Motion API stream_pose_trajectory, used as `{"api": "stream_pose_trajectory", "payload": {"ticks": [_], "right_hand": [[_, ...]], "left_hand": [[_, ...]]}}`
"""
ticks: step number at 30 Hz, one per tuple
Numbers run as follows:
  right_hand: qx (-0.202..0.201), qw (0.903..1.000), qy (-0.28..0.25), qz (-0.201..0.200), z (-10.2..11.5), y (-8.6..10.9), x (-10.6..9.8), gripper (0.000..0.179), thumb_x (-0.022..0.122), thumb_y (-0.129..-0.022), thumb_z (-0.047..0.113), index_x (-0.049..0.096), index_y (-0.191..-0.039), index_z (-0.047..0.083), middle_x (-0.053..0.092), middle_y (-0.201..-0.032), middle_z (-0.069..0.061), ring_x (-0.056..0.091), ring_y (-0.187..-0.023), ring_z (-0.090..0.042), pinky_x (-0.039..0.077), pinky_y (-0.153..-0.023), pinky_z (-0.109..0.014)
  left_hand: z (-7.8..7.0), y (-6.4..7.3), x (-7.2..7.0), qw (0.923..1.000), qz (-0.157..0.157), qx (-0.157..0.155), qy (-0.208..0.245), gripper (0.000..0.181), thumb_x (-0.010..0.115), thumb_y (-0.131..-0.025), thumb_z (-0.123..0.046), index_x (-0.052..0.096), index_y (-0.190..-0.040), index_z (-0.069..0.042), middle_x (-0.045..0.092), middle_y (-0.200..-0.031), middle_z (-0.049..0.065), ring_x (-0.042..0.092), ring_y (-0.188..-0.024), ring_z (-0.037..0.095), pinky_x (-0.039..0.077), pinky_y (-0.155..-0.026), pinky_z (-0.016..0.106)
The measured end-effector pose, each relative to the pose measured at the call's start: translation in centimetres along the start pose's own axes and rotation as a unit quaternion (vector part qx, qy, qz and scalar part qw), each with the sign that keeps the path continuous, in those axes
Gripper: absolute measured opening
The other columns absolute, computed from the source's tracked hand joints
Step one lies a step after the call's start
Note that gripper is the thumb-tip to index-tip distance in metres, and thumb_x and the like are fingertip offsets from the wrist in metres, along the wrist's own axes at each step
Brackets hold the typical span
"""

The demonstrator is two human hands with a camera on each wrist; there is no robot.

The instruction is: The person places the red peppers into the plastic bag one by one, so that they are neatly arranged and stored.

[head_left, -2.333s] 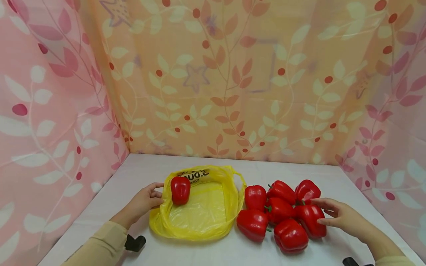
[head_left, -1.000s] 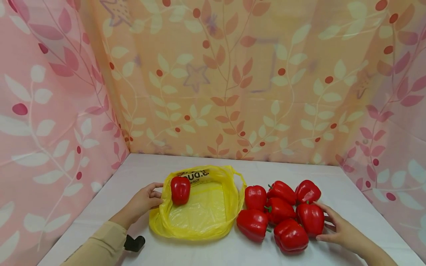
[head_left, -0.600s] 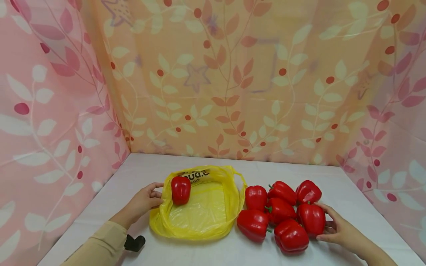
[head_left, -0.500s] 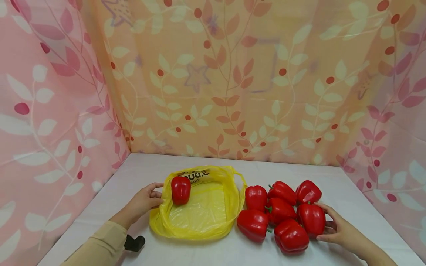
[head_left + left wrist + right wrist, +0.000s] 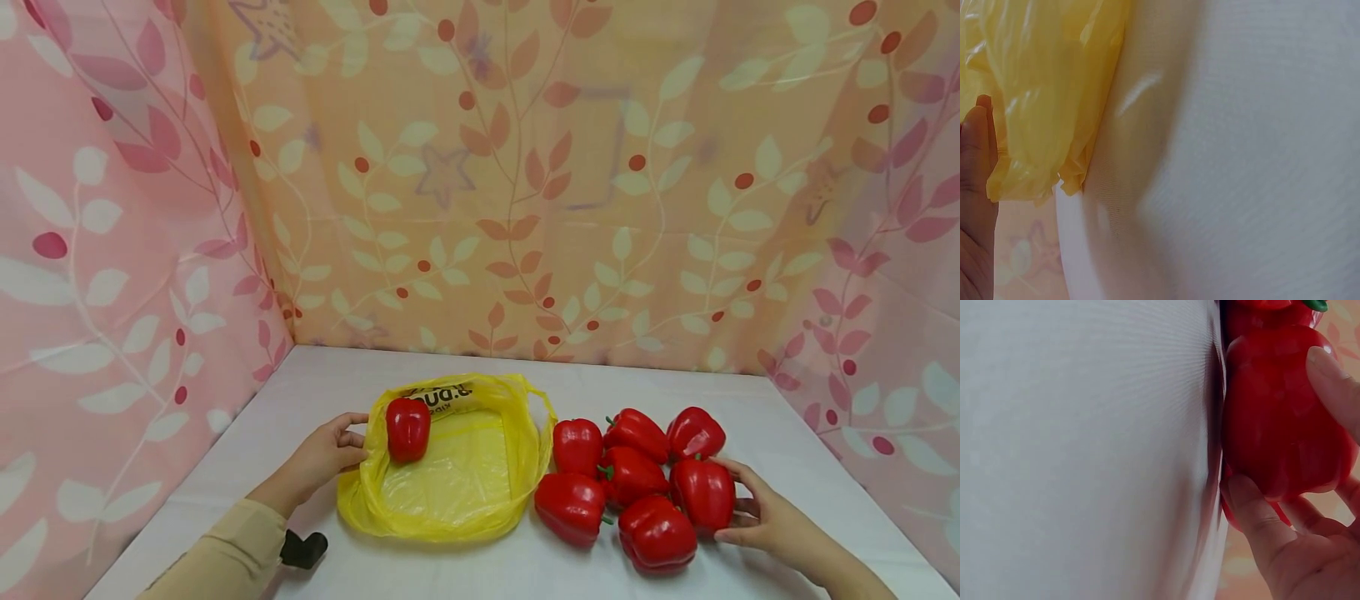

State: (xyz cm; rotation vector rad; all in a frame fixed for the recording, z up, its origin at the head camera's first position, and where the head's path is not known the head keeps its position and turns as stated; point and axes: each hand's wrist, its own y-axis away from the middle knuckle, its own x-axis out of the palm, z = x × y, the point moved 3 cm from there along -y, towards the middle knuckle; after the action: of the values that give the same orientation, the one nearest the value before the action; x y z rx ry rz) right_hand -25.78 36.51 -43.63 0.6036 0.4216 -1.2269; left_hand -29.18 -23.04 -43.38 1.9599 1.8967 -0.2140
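Observation:
A yellow plastic bag (image 5: 465, 467) stands with its mouth open on the white tabletop, one red bell pepper (image 5: 408, 429) inside at its left. My left hand (image 5: 326, 450) holds the bag's left edge; the left wrist view shows its fingers (image 5: 975, 150) against the crinkled yellow film (image 5: 1035, 94). On the right, my right hand (image 5: 761, 517) grips the rightmost front bell pepper (image 5: 702, 493) of a cluster. Thumb and fingers lie on both sides of that bell pepper (image 5: 1285, 419) in the right wrist view, and it sits close to the tabletop.
Several more red bell peppers (image 5: 632, 475) crowd together between the bag and my right hand. A black object (image 5: 303, 550) shows beside the left sleeve (image 5: 225, 546). Patterned cloth (image 5: 525, 183) stands at the back and both sides of the tabletop (image 5: 510, 575).
My right hand has come down from above the cluster and round the right side of a bell pepper, which has shifted slightly. The left hand and the bag stay put.

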Motion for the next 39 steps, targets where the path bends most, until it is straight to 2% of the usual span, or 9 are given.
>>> {"api": "stream_pose_trajectory", "payload": {"ticks": [11, 18, 34, 39], "right_hand": [[-0.006, 1.0, 0.004, -0.003, 0.6, 0.4, -1.0, 0.105, 0.079, -0.067, 0.028, 0.01, -0.144, 0.013, 0.017, -0.138, -0.03, 0.045, -0.11, -0.047, 0.054, -0.074, -0.044], [-0.013, 0.9999, -0.004, 0.002, 1.4, 0.6, -1.7, 0.103, 0.078, -0.07, 0.024, 0.007, -0.144, 0.011, 0.015, -0.138, -0.029, 0.046, -0.11, -0.045, 0.054, -0.075, -0.043], [-0.05, 0.9984, 0.018, -0.017, 3.6, 0.7, -2.5, 0.1, 0.077, -0.071, 0.025, 0.01, -0.143, 0.01, 0.02, -0.136, -0.028, 0.046, -0.109, -0.048, 0.055, -0.074, -0.039], [-0.074, 0.9969, 0.019, -0.016, 4.3, 0.5, -2.8, 0.095, 0.076, -0.073, 0.021, 0.012, -0.143, 0.01, 0.023, -0.135, -0.027, 0.048, -0.108, -0.046, 0.055, -0.073, -0.038]], "left_hand": [[-0.1, 0.1, 0.0, 1.0, 0.003, -0.004, 0.007, 0.052, 0.063, -0.083, -0.004, 0.044, -0.13, -0.013, 0.061, -0.093, 0.009, 0.06, -0.082, 0.02, 0.053, -0.078, 0.034], [-0.1, 0.0, 0.0, 1.0, -0.001, -0.005, -0.006, 0.053, 0.063, -0.083, -0.004, 0.043, -0.131, -0.013, 0.061, -0.093, 0.008, 0.06, -0.083, 0.018, 0.053, -0.079, 0.035], [0.0, 0.3, 0.0, 1.0, -0.003, -0.001, -0.006, 0.053, 0.064, -0.083, -0.005, 0.043, -0.131, -0.013, 0.061, -0.093, 0.008, 0.06, -0.082, 0.018, 0.053, -0.079, 0.035], [0.0, 0.3, 0.0, 1.0, -0.004, -0.001, -0.005, 0.053, 0.064, -0.083, -0.006, 0.043, -0.131, -0.013, 0.061, -0.092, 0.008, 0.06, -0.082, 0.018, 0.053, -0.079, 0.035]]}}
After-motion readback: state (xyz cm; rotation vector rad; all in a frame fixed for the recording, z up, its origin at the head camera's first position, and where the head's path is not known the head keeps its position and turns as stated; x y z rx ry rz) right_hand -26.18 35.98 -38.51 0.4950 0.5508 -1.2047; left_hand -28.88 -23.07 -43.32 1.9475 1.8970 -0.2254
